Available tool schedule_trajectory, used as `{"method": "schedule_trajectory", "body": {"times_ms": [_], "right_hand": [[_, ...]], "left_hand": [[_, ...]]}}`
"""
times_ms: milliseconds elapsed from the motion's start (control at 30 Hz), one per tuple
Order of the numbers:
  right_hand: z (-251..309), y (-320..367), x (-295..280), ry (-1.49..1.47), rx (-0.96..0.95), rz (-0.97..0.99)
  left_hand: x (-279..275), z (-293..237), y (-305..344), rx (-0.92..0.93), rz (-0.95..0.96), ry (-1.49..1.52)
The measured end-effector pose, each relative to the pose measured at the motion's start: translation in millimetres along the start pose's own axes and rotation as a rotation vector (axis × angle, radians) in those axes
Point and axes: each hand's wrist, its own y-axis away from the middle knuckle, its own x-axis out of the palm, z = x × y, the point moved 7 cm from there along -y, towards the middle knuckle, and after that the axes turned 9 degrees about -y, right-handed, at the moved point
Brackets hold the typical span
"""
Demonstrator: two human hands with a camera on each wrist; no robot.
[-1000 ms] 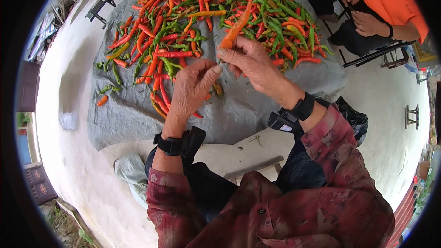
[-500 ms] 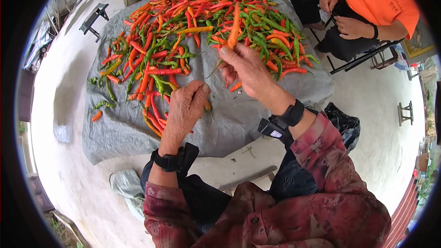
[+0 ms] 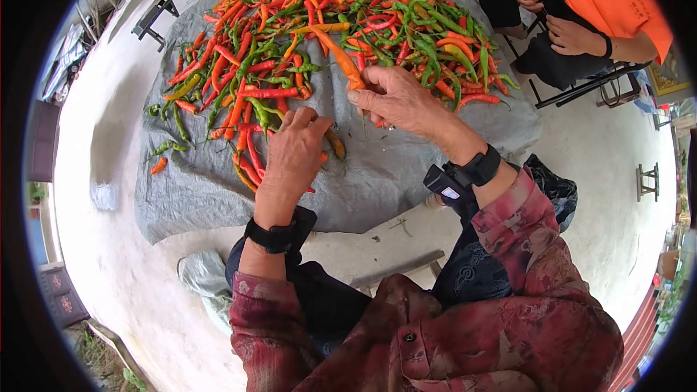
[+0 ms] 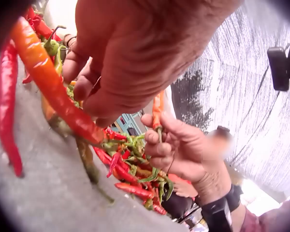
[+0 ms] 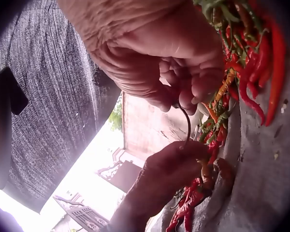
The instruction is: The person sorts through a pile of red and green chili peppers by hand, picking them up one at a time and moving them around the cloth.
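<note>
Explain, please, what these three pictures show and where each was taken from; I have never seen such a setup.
No machine here: a person works with two bare hands and wears three cameras. The large picture comes from a camera on the head, looking down. The other two come from cameras strapped to the wrists, so each shows its own hand close up. On the ground lies a grey sheet covered with a heap of chillies, red, orange and green. The right hand pinches an orange chilli at its stem end. The left hand lies on chillies at the near edge of the heap; whether it grips one cannot be told. Beyond the sheet sits a person in an orange shirt.
</note>
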Motion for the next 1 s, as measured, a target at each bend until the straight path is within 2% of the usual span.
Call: {"method": "schedule_trajectory", "body": {"times_ms": [33,100,133,200,233,267,333,367,433,467,533,567,633,733,867,933,967,1000], "right_hand": [[-2.1,0.3,0.8,0.0,0.002,-0.001],[-9.4,0.3,1.7,-0.329,0.029,-0.014],[-9.4,0.1,0.0,-0.329,0.029,-0.014],[-10.3,-1.2,-17.2,-0.552,0.008,-0.142],[-11.1,-2.8,-21.7,-0.552,0.008,-0.142],[-10.7,-3.8,-33.9,-0.681,-0.062,-0.236],[-9.9,-2.7,-53.7,-0.989,-0.206,-0.393],[-10.9,-1.8,-56.1,-0.989,-0.205,-0.394],[-12.2,-0.4,-55.6,-1.262,-0.167,-0.386],[-13.2,0.4,-54.3,-1.262,-0.167,-0.387],[-17.5,-0.7,-28.3,-0.881,0.026,-0.157],[-20.7,0.2,-19.2,-0.883,0.026,-0.159],[0.4,3.6,8.5,0.084,-0.269,-0.07],[2.6,12.1,28.4,0.248,-0.253,0.0],[7.4,8.7,21.5,0.241,-0.191,0.019],[8.1,3.9,9.9,0.324,-0.227,-0.016],[8.2,3.0,5.7,0.32,-0.23,-0.011],[5.0,2.4,-3.7,-0.035,-0.148,-0.041]], "left_hand": [[4.9,-2.6,0.8,0.033,0.031,-0.1],[6.5,-1.6,0.2,0.024,0.052,-0.1],[7.2,-1.0,-0.4,0.015,0.072,-0.101],[5.5,-0.9,-0.7,0.019,0.054,-0.102],[3.9,-0.9,-0.8,0.023,0.036,-0.105],[3.8,-0.4,-1.5,0.023,0.037,-0.105],[0.3,3.0,-4.0,-0.014,-0.009,-0.104],[-1.0,2.4,-5.3,-0.014,-0.008,-0.104],[-16.5,0.6,-7.4,-0.016,-0.163,0.06],[-18.2,-0.7,-8.7,-0.015,-0.162,0.06],[-24.4,-0.5,-10.2,-0.035,-0.22,0.169],[-24.8,-0.8,-11.1,-0.033,-0.218,0.17],[-29.2,-4.1,-11.1,0.027,-0.262,0.163],[-30.7,-8.9,-11.1,0.048,-0.253,0.153],[-44.5,-9.4,-7.0,0.028,-0.327,0.135],[-56.2,12.1,-0.8,-0.179,-0.395,0.181],[-61.3,14.9,1.4,-0.183,-0.394,0.175],[-62.8,20.2,3.2,-0.225,-0.349,0.206]]}}
